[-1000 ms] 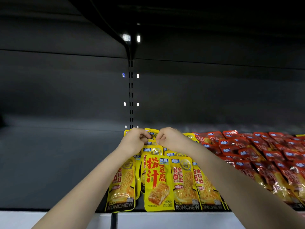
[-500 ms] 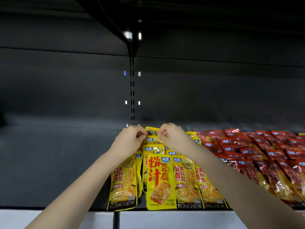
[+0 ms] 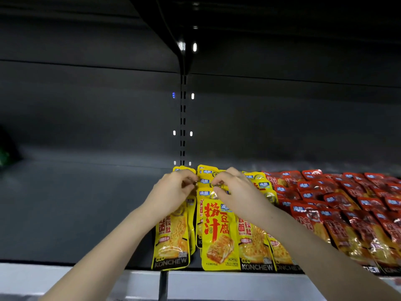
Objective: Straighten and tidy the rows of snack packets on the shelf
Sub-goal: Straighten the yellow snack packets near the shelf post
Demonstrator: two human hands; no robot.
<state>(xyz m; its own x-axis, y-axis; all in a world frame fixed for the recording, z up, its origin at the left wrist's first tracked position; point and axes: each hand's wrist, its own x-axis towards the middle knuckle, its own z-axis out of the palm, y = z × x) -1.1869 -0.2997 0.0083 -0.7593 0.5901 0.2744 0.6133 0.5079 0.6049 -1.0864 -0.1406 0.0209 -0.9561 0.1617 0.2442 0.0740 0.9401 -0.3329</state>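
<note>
Near the shelf's (image 3: 86,213) back edge, the left hand (image 3: 173,191) and right hand (image 3: 237,192), fingers curled, pinch the tops of yellow snack packets (image 3: 217,235), beside red snack packets (image 3: 347,203).

Dark grey shelf (image 3: 76,209) is carrying stock across its middle and right part. Yellow packets (image 3: 219,235) are lying flat in overlapping rows running front to back, with the front ones' bottom edges reaching the pale front strip (image 3: 238,283). The leftmost yellow column is sitting slightly apart from the rest, with a dark gap showing between them. Red packets (image 3: 347,203) are lying right beside the yellow ones and touching them, shingled in rows that run out past the right edge of view. Something green (image 3: 4,156) is sitting at the far left, possibly another packet, but it's too blurred to tell.
</note>
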